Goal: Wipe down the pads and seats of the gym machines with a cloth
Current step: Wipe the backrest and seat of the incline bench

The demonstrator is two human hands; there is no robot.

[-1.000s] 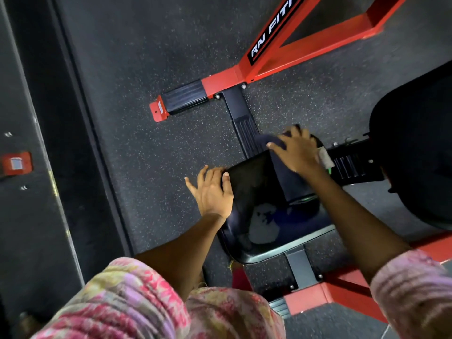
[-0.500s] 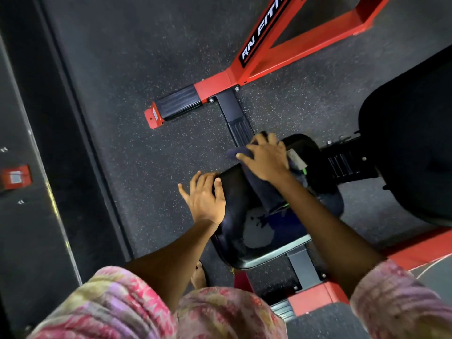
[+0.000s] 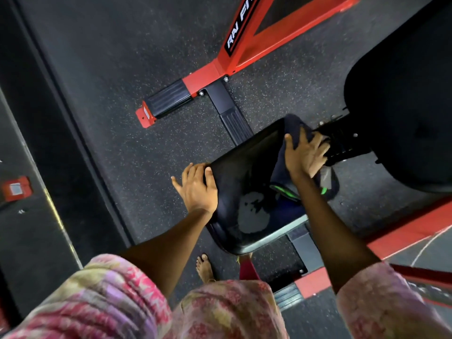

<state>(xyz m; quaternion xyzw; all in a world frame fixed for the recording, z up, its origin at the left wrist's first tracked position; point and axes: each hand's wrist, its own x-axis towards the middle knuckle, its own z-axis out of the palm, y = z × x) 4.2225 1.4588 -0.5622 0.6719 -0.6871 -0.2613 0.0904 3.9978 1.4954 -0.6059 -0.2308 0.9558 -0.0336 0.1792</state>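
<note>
Right hand (image 3: 305, 155) flat on cloth (image 3: 297, 129), swept to seat (image 3: 247, 192) at two o'clock; left hand (image 3: 197, 188) open, bracing nine o'clock edge; far corner now covered.

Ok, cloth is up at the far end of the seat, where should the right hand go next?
Probably drag the cloth back toward the near edge: the right hand presses it at the seat's far end, the left hand steadies the side, and the dull patch nearer lies uncovered.
</note>
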